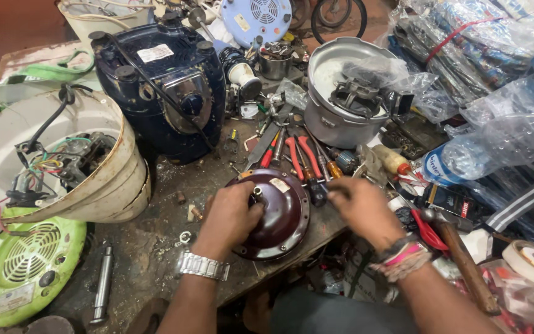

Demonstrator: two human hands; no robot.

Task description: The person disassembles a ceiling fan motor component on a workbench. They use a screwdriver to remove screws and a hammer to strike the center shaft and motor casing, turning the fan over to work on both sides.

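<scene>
Gripping the dark maroon motor housing (276,213) at its left side, the left hand (230,218) is seen with fingers curled against the domed shell, a metal watch (203,266) worn on its wrist. The housing is held at the front edge of the cluttered workbench (149,247), between the two hands. The right hand (363,207) is closed around a dark tool handle (317,192) just beside the housing's right rim; what the tool's tip meets cannot be told. Bracelets (403,256) are worn on the right wrist. Just behind the housing, red-handled pliers (301,154) and screwdrivers are laid out. Further back, a dark blue mixer base (162,86) and a metal pot (341,93) are set. A white shell with exposed wiring (57,161) is placed at the left, a green fan cover (23,266) below it. A wooden-handled hammer (465,260) lies to the right.
</scene>
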